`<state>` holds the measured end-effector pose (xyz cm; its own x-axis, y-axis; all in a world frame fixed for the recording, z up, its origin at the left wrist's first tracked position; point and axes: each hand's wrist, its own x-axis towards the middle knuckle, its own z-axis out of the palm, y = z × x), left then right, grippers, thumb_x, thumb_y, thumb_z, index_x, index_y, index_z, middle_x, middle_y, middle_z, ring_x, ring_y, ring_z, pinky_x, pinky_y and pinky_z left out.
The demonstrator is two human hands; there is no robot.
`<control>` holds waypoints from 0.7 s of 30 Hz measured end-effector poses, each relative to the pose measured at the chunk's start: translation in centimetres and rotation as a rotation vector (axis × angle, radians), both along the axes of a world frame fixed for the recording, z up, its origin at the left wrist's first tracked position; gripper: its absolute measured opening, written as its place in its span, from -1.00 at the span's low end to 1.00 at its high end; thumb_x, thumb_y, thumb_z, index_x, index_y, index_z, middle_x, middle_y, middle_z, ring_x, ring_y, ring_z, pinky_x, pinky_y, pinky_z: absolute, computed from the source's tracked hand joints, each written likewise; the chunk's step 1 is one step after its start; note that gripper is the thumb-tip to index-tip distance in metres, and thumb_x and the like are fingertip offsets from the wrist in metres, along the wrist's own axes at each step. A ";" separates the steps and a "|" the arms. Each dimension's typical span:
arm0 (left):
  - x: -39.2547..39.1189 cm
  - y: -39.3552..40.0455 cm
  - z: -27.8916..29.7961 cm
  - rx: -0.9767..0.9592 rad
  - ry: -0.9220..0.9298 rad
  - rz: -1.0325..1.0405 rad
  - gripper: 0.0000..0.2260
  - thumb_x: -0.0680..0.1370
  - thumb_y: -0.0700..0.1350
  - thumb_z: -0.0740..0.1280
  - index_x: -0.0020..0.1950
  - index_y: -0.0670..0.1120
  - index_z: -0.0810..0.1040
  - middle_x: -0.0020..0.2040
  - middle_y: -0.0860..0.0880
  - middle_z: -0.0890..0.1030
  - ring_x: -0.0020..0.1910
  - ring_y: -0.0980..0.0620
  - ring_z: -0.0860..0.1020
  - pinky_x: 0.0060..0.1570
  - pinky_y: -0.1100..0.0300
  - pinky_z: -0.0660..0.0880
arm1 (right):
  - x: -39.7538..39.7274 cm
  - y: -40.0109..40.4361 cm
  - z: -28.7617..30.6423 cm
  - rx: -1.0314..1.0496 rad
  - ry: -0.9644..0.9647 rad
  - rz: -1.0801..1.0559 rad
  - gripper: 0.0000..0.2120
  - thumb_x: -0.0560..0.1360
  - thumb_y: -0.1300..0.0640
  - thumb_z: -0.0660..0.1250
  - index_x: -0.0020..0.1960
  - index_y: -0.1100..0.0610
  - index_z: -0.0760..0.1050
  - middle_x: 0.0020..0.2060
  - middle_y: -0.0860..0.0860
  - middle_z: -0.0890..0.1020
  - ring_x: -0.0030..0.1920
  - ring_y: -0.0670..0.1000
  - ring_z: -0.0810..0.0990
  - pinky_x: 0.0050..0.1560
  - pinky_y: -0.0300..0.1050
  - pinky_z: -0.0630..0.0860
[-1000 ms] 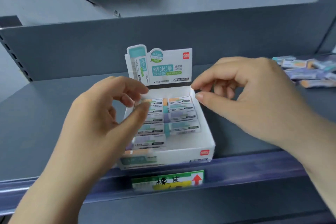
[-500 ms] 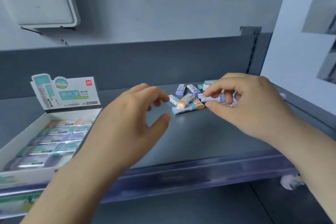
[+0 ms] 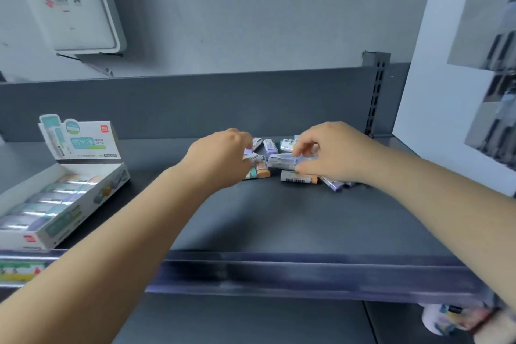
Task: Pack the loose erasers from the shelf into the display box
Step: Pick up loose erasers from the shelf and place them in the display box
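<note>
The white display box (image 3: pixel 83 212) stands at the left of the grey shelf (image 3: pixel 279 218) with its printed flap raised. Rows of wrapped erasers (image 3: pixel 53 198) fill it. The loose erasers (image 3: pixel 298 177) lie in a small pile at the back middle of the shelf, in purple, teal and orange. My left hand (image 3: pixel 220 159) reaches into the pile's left side, fingers curled down onto an eraser (image 3: pixel 255 160) there. My right hand (image 3: pixel 332 153) is over the pile's right side and pinches a purple-and-white eraser (image 3: pixel 282 162) between thumb and fingers.
A raised clear rail (image 3: pixel 279 274) runs along the shelf's front edge, with a price label (image 3: pixel 19 271) at its left. The grey back panel (image 3: pixel 195 103) rises behind the pile. A white board (image 3: pixel 435 98) stands at the right, and a white wall unit (image 3: pixel 83 8) hangs above left.
The view swung from the box to the loose pile. Both hands left the box, moved right and back, and now close on erasers in the pile.
</note>
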<state>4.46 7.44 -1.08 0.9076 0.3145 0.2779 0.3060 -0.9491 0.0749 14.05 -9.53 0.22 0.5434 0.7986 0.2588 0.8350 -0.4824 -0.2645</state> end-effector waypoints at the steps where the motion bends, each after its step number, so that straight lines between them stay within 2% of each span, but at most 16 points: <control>1: 0.5 0.2 -0.1 0.001 0.027 0.022 -0.76 0.53 -0.05 0.20 0.19 -0.04 0.45 0.14 -0.01 0.51 0.07 -0.08 0.49 -0.06 0.14 0.42 | 0.2 0.5 0.0 -0.018 -0.002 0.005 -0.81 0.42 0.09 0.34 0.03 0.04 0.57 -0.09 -0.09 0.56 -0.14 -0.08 0.53 -0.28 -0.36 0.42; 4: 1.7 0.8 -0.4 -0.027 0.086 0.094 -0.76 0.54 -0.04 0.19 0.16 -0.07 0.45 0.12 -0.03 0.53 0.06 -0.09 0.50 -0.05 0.12 0.43 | 1.2 2.0 -0.1 -0.079 -0.018 0.004 -0.77 0.46 0.12 0.28 0.10 0.05 0.54 0.06 -0.04 0.58 0.07 0.01 0.51 0.04 -0.10 0.49; 6: 2.0 1.2 -0.7 -0.088 0.113 0.116 -0.75 0.53 -0.02 0.21 0.17 -0.06 0.46 0.12 -0.01 0.55 0.06 -0.08 0.50 -0.03 0.12 0.44 | 1.6 2.7 -0.4 -0.134 -0.020 -0.004 -0.77 0.48 0.12 0.26 0.12 0.06 0.52 0.13 -0.03 0.57 0.15 0.04 0.49 0.13 -0.01 0.48; 9: 2.2 1.4 -0.7 -0.218 0.076 0.088 -0.76 0.50 -0.03 0.28 0.14 -0.05 0.51 0.09 -0.02 0.57 -0.06 -0.04 0.48 -0.11 0.18 0.40 | 1.9 3.5 -0.4 -0.164 -0.015 -0.002 -0.78 0.48 0.13 0.25 0.11 0.04 0.51 0.11 -0.03 0.57 0.13 0.06 0.50 0.13 0.02 0.49; 13: 2.3 1.3 -0.7 -0.289 0.029 0.069 -0.77 0.46 -0.10 0.33 0.10 -0.10 0.55 -0.01 -0.04 0.58 -0.17 0.00 0.44 -0.29 0.22 0.30 | 1.9 4.5 -0.5 -0.210 -0.028 0.029 -0.76 0.47 0.11 0.28 0.12 0.07 0.53 -0.01 -0.02 0.57 -0.01 0.04 0.48 -0.01 -0.10 0.46; 15: 2.3 1.1 -0.5 -0.322 0.040 0.073 -0.73 0.44 -0.11 0.36 0.12 -0.11 0.55 -0.07 -0.03 0.55 -0.18 0.00 0.44 -0.37 0.26 0.31 | 1.8 5.0 -0.7 -0.234 -0.016 0.026 -0.73 0.46 0.16 0.27 0.13 0.18 0.54 0.01 0.11 0.61 -0.04 0.08 0.51 -0.09 -0.10 0.43; 17: 2.3 1.0 -0.3 -0.362 0.062 0.078 -0.70 0.43 -0.11 0.39 0.15 -0.11 0.54 -0.10 -0.03 0.54 -0.21 0.00 0.45 -0.37 0.28 0.31 | 1.7 5.3 -0.8 -0.277 -0.006 0.010 -0.68 0.44 0.21 0.26 0.17 0.25 0.52 0.11 0.23 0.59 0.06 0.19 0.56 -0.11 -0.06 0.46; 19: 2.2 1.0 -0.3 -0.393 0.057 0.062 -0.69 0.41 -0.11 0.42 0.15 -0.10 0.55 -0.12 -0.03 0.54 -0.24 0.02 0.46 -0.38 0.30 0.31 | 1.7 5.3 -0.8 -0.309 -0.011 0.011 -0.65 0.43 0.21 0.27 0.19 0.27 0.50 0.16 0.25 0.57 0.17 0.21 0.53 0.03 0.04 0.52; 21: 1.9 1.1 -0.3 -0.403 0.028 0.042 -0.72 0.40 -0.13 0.44 0.10 -0.09 0.58 -0.11 -0.04 0.57 -0.23 0.02 0.46 -0.36 0.30 0.31 | 1.7 5.3 -0.6 -0.299 -0.014 0.018 -0.64 0.40 0.22 0.29 0.18 0.28 0.51 0.14 0.26 0.57 0.17 0.21 0.53 0.04 0.06 0.53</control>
